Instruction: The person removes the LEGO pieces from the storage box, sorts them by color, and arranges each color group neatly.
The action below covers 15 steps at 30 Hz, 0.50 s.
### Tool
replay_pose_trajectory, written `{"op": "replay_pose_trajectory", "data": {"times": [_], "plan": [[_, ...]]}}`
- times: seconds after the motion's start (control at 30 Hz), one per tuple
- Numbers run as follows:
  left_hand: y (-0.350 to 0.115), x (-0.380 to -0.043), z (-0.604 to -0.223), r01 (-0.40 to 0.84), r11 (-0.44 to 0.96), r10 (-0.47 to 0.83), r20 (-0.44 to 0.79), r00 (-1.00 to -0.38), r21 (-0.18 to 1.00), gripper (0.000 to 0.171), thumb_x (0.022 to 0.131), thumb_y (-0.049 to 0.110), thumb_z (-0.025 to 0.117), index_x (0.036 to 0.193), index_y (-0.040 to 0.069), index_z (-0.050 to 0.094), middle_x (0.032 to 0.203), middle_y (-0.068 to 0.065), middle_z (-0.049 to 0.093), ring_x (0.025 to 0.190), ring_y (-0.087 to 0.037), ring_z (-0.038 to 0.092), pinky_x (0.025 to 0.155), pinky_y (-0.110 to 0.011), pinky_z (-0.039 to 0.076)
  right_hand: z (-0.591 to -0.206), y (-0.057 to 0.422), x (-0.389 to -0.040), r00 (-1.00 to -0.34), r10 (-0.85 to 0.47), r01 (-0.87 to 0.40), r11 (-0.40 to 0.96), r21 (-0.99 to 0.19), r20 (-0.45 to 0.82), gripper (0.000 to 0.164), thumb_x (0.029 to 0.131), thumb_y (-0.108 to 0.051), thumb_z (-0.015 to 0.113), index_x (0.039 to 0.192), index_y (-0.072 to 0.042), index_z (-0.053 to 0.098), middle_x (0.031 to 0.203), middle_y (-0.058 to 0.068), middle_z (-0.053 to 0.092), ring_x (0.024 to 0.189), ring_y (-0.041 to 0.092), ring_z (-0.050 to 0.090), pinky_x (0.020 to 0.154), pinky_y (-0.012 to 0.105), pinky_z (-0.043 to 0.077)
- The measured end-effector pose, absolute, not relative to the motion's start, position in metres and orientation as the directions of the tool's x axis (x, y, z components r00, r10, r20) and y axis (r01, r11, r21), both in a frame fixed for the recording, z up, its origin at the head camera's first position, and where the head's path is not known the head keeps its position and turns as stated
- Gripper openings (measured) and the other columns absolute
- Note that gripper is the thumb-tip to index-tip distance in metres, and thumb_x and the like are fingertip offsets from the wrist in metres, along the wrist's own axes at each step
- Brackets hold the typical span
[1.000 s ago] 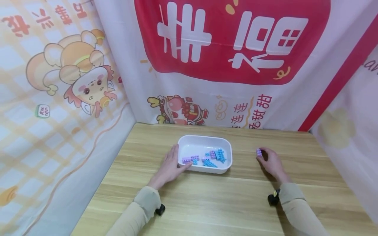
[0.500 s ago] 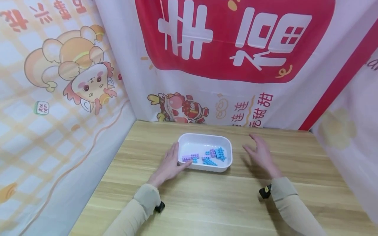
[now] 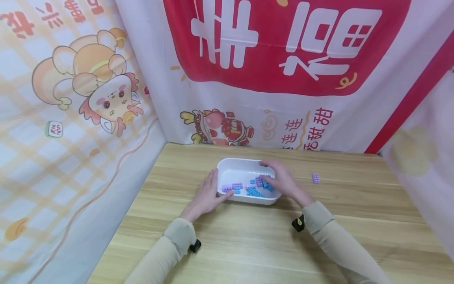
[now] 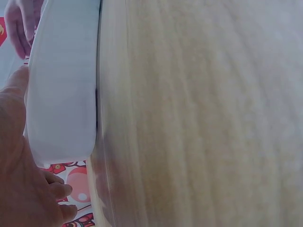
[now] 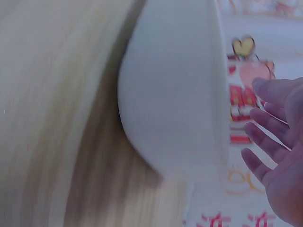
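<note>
A white plastic tub stands on the table with several purple and blue toy building bricks inside. My left hand rests against its left end, thumb lying over the front rim and fingers along the outside; the left wrist view shows the tub's wall beside that thumb. Over the tub's right end is my right hand, thumb and fingers spread apart above the blue bricks, partly hiding them. In the right wrist view its fingers are apart with nothing between them. A purple brick lies on the table right of the tub.
The wood-grain table meets a printed cloth hanging at its back and left side. Another cloth hangs along the right. Each wrist carries a small black camera.
The purple brick was let go on the table at the right. My right hand came left from it to over the tub, fingers spread. My left hand stayed at the tub.
</note>
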<state>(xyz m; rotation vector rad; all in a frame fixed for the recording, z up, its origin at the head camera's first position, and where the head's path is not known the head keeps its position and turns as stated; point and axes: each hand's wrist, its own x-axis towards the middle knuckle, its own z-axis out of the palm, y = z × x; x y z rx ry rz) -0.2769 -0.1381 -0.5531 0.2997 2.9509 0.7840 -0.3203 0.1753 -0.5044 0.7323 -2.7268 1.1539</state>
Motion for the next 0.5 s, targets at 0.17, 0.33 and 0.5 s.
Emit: {"op": "replay_pose_trajectory", "data": {"times": [0.17, 0.33, 0.5], "plan": [[-0.138, -0.278, -0.553, 0.175, 0.845, 0.215, -0.021, -0.976, 0.506, 0.121, 0.099, 0.082, 0.055, 0.177, 0.008, -0.001, 0.187, -0.018, 0.003, 0.174, -0.038, 0.009, 0.142, -0.061, 0.011, -0.514, 0.151, -0.324, -0.8, -0.532, -0.579, 0.564, -0.589, 0.278, 0.044, 0.095, 0.001, 0.081, 0.138, 0.002, 0.071, 0.138, 0.022, 0.076, 0.132, 0.043, 0.07, 0.118, 0.062, 0.055], [-0.138, -0.279, -0.553, 0.174, 0.849, 0.222, -0.038, -0.974, 0.499, 0.124, 0.097, 0.088, 0.05, 0.177, 0.008, -0.001, 0.187, -0.018, 0.002, 0.175, -0.037, 0.009, 0.142, -0.06, 0.011, -0.52, 0.134, -0.323, -0.799, -0.589, -0.536, 0.609, -0.585, 0.118, 0.038, 0.1, -0.004, 0.077, 0.137, -0.003, 0.074, 0.137, 0.016, 0.078, 0.131, 0.038, 0.071, 0.118, 0.059, 0.056], [-0.141, -0.278, -0.552, 0.17, 0.843, 0.218, -0.035, -0.975, 0.51, 0.125, 0.097, 0.087, 0.051, 0.177, 0.007, -0.001, 0.186, -0.02, 0.003, 0.174, -0.038, 0.011, 0.142, -0.061, 0.011, -0.522, 0.117, -0.326, -0.781, -0.622, -0.537, 0.619, -0.573, 0.061, 0.033, 0.101, -0.007, 0.077, 0.134, -0.001, 0.076, 0.133, 0.016, 0.079, 0.128, 0.037, 0.073, 0.117, 0.057, 0.057]]}}
